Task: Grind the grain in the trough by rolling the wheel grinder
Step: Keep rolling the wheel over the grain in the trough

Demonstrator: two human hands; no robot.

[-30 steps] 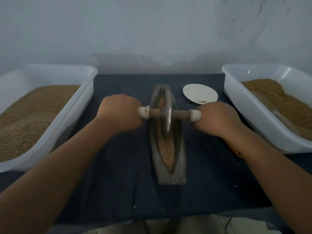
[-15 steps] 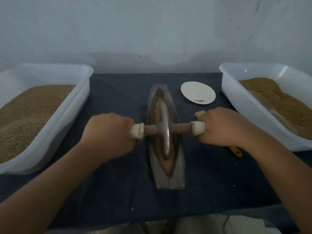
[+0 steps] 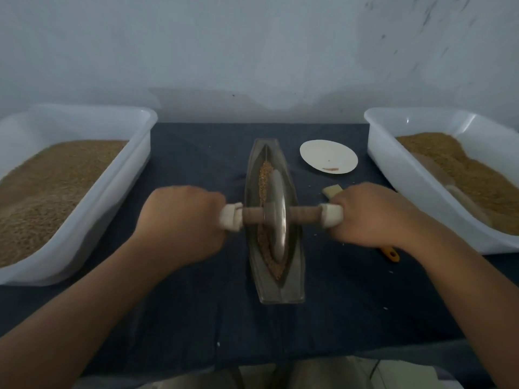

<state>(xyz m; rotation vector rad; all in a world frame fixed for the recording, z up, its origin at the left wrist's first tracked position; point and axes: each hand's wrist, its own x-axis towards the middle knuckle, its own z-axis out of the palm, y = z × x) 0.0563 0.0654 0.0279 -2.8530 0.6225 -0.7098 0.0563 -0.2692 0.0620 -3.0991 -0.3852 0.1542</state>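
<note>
Left hand (image 3: 179,220): fingers curled tight round the white-wrapped left end of the axle; knuckles up, fingertips hidden underneath.
Right hand (image 3: 370,214): the same closed grip on the white-wrapped right end; the wooden axle runs level between the two fists.
Wheel grinder (image 3: 276,217): metal disc upright on edge in the channel, about midway along it, blurred by motion.
Change: a second ago the disc sat toward the far end; both hands have since drawn it back toward the person to the middle.
Meaning: judged a return stroke in progress, with rolling well under way and more passes likely needed.
Trough (image 3: 280,290): long, boat-shaped, lying lengthwise on the dark cloth (image 3: 196,304) between the forearms.
Grain (image 3: 265,175): a narrow tan strip along the channel, showing beyond the disc and at its near side; it looks coarse, though its fineness cannot be told.
Surroundings: a white tub (image 3: 134,153) of grain at left, another tub (image 3: 387,169) at right, and a small plate (image 3: 328,155) beyond the right hand.
</note>
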